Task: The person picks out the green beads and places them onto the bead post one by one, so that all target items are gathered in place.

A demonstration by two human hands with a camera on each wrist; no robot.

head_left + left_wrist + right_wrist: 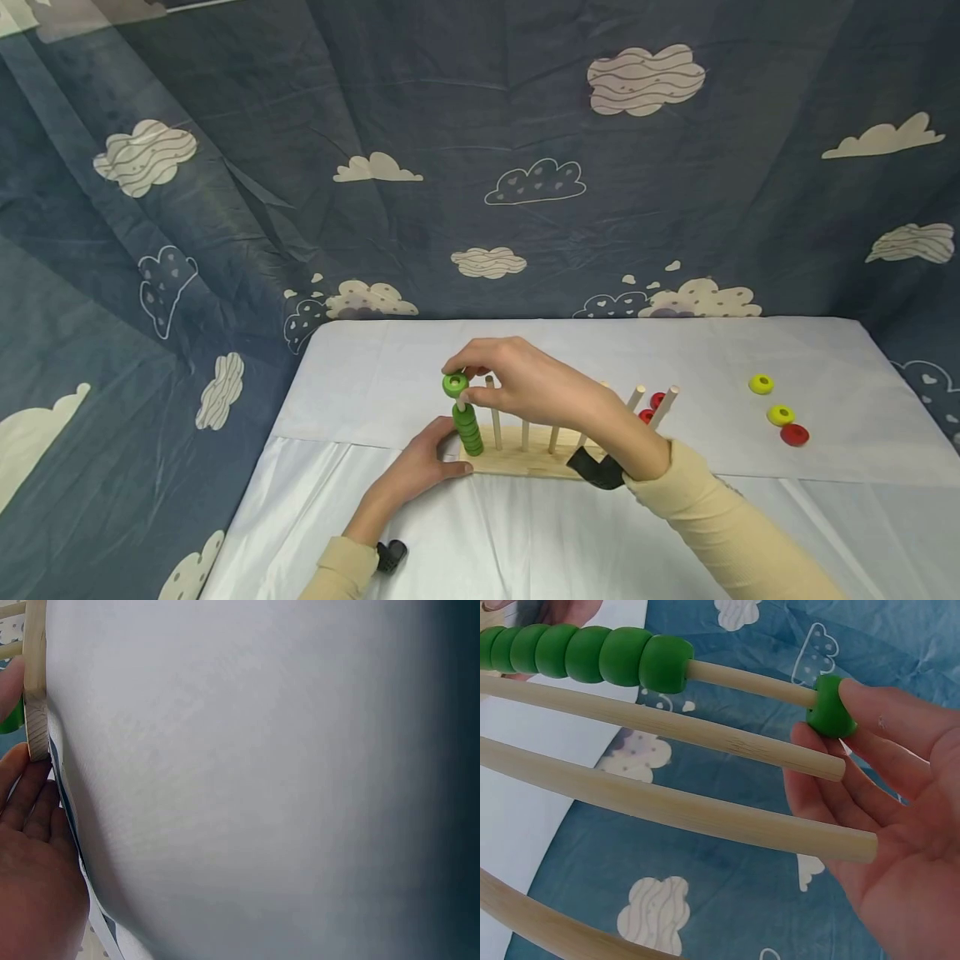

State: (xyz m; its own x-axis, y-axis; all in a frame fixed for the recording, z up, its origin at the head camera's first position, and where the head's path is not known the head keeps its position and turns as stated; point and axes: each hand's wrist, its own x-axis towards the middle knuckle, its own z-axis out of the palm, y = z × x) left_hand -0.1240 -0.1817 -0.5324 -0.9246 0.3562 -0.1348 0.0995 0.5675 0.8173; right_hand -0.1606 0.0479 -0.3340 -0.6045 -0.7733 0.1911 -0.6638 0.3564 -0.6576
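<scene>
My right hand (540, 387) pinches a green bead (829, 706) between thumb and fingers at the top of the leftmost peg (750, 681). In the right wrist view the peg's tip enters the bead. Lower on that peg sits a stack of several green beads (467, 430), with bare peg between stack and held bead. The peg stands in a wooden base (517, 463) with a row of further pegs. My left hand (420, 462) grips the base's left end, thumb at the front and fingers behind. Part of the base's right side is hidden by my right forearm.
Two yellow beads (761, 384) and a red bead (795, 435) lie on the white cloth (720, 350) at the right. More red beads (657, 401) show behind the right pegs (664, 406). A dark cloud-patterned curtain (450, 100) hangs behind the table.
</scene>
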